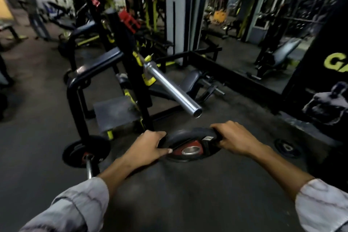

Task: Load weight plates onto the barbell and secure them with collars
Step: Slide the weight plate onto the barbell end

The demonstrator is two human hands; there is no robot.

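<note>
I hold a black weight plate (pixel 190 142) with a red centre and a steel hub, lying nearly flat in front of me. My left hand (pixel 146 148) grips its left rim and my right hand (pixel 235 138) grips its right rim. The bare chrome sleeve of the barbell (pixel 175 90) points toward me from the rack, its open end just above and beyond the plate. No collar is visible on the sleeve.
The black and yellow bench rack (pixel 135 73) holds the bar. A plate on a low peg (pixel 85 150) sits at the left, another plate (pixel 287 148) lies on the floor at the right. A mirror wall (pixel 263 34) and other machines stand behind.
</note>
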